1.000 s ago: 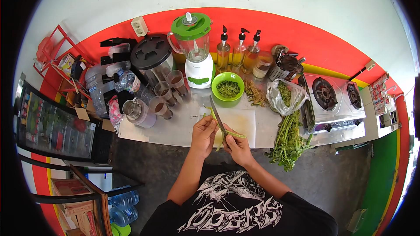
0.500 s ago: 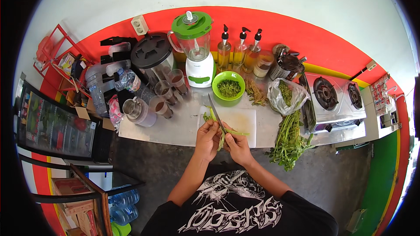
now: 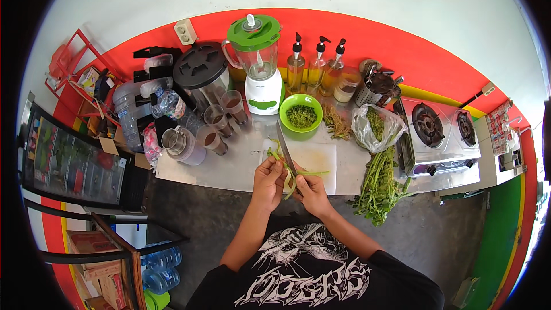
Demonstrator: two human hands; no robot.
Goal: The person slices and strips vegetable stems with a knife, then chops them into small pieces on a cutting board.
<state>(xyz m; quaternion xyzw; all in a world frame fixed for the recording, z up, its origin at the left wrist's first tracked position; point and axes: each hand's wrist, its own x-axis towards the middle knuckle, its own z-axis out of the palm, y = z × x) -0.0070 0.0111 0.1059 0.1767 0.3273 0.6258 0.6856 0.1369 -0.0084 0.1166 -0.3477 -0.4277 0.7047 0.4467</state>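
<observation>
Near the front edge of the steel worktop (image 3: 229,166), over a pale rectangular cutting board (image 3: 315,158): both hands close together. Left hand (image 3: 268,175) pinching a thin green vegetable stalk (image 3: 287,173), fingers closed round its leafy left end. Right hand (image 3: 311,188) wrapped tight on the handle of a long-bladed kitchen knife (image 3: 285,148), blade pointing far and slightly left, crossing the stalk just beside the left fingertips.

Farther back: round green plastic bowl (image 3: 301,116) of chopped greens, a white blender with green lid (image 3: 259,63) to its left, three pump bottles (image 3: 315,69) against the red wall. To the right, a clear plastic bag of greens (image 3: 374,127), a loose bunch of long leafy stems (image 3: 379,186) hanging over the near edge, and a two-burner gas stove (image 3: 439,129).

Judged risks: blade edge so near the left fingers, cutting in the air rather than on the board, so a slip on the smooth stalk likely to nick a finger. Trimmed pieces liable to drop past the board onto the floor. Overhanging bunch apt to slide off if brushed by the right forearm.
</observation>
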